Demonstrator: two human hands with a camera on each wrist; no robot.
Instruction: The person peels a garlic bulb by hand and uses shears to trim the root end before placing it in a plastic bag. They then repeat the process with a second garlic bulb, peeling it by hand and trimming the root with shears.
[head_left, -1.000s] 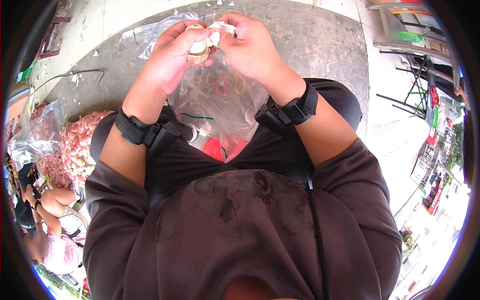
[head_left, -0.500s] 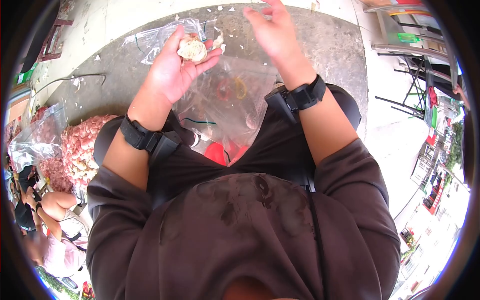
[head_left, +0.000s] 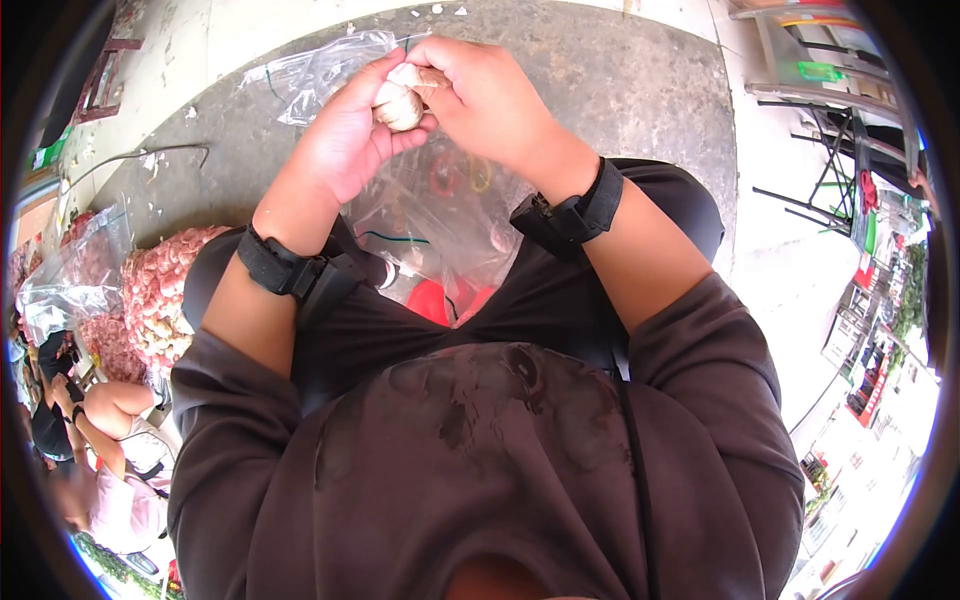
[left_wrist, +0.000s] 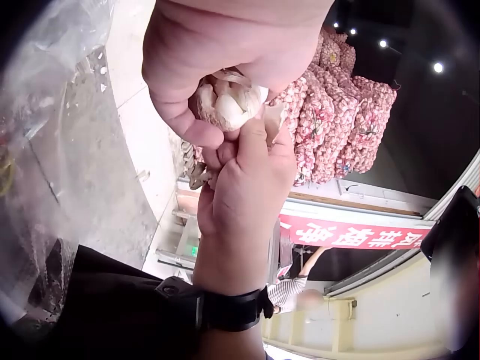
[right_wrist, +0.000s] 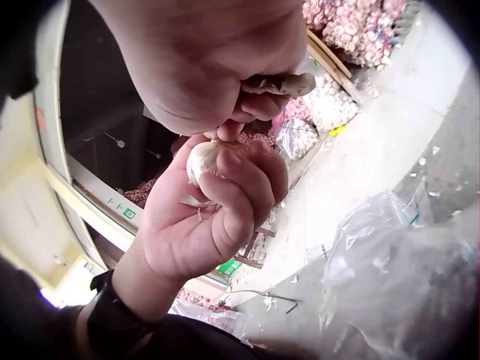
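Note:
My left hand (head_left: 340,145) holds a whole garlic bulb (head_left: 402,110) with fingers and thumb around it. The right hand (head_left: 490,100) meets it from the other side, its thumb and fingers pinching the bulb's papery skin near the top. In the left wrist view, pale cloves of the bulb (left_wrist: 232,109) show through parted skin. A dry, brownish stem-like piece (right_wrist: 279,84) sticks out from under the right hand's curled fingers in the right wrist view. Below both hands, a large clear plastic bag (head_left: 420,215) hangs between the knees.
A flat clear bag (head_left: 330,78) lies on the grey concrete floor (head_left: 640,90), with scraps of skin around. At the left stands a mesh sack of garlic (head_left: 160,290); more stacked sacks (left_wrist: 337,127) appear behind. A seated person (head_left: 120,490) is at lower left. Folding metal frames (head_left: 830,170) stand at right.
Half a second ago my right hand was lifted away, fingers spread, while the bulb lay in the left palm. It has since come back to the bulb and pinches its skin.

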